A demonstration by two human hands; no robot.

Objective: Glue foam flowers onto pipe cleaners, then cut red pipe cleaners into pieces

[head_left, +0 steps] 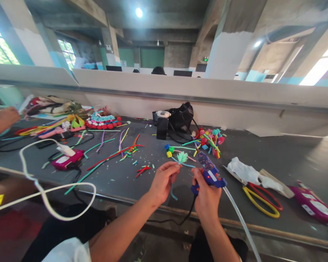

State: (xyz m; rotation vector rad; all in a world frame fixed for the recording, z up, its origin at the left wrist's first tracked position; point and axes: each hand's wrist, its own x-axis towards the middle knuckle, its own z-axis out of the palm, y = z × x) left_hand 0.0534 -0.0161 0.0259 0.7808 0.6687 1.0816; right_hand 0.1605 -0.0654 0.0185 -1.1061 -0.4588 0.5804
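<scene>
My left hand [164,181] is closed in a pinch on a pipe cleaner flower with a light green head [182,157] and blue stems that stick out around the fingers. Wrapped round the handle of a blue glue gun [211,174] is my right hand [207,191]. A small red light glows on the gun, a clear glue stick [242,220] trails from its rear, and its nozzle points up and away to the left. Just past the flower lie small blue, green and yellow pompom-like pieces [169,151] on stems.
Loose pipe cleaners [106,159] and cut bits lie to the left. Further back are a colourful flower bunch [211,140], a phone [162,128] and a black bag [183,117]. Scissors [262,203] and a magenta device [314,203] lie right. Another person's hand [7,118] shows far left, beyond a white cable [43,191].
</scene>
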